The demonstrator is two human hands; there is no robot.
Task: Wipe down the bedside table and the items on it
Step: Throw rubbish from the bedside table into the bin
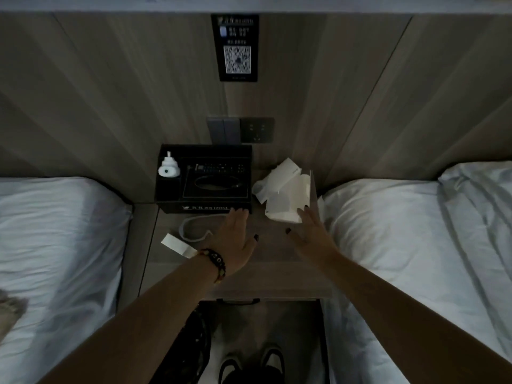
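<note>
From the head view, a wooden bedside table (pixel 266 261) is standing between two beds with white sheets, one along its left edge (pixel 55 245) and one along its right (pixel 415 245). Both arms are reaching over the tabletop.

The left hand (pixel 238 239) is lying flat with fingers straight, holding nothing; its fingertips are touching the front face of a black organiser box (pixel 205 184) sitting in the table's back left corner. A dark beaded bracelet (pixel 217 263) is circling that wrist. The box front is carrying pale lettering — only the word "HOTEL" is reading clearly. Inside the box, a small white plug-in device (pixel 169 167) is standing in the left compartment and a black remote control (pixel 219 169) is lying along the back.

The right hand (pixel 311 234) is also spread with straight fingers, its fingertips touching a crumpled white tissue pack (pixel 285 200) lying near the back right corner, against the right edge. Whether it is pressing down cannot be told.

Near the left edge, a white cable (pixel 194 231) is looping across the wood, with a white paper tag (pixel 176 243) overhanging that edge.

On the wood-panelled wall behind, a black sign (pixel 238 48) is showing a QR code — its text is too blurred to read. Below it, grey switches (pixel 224 131) and a socket (pixel 257 130) are sitting side by side.
</note>
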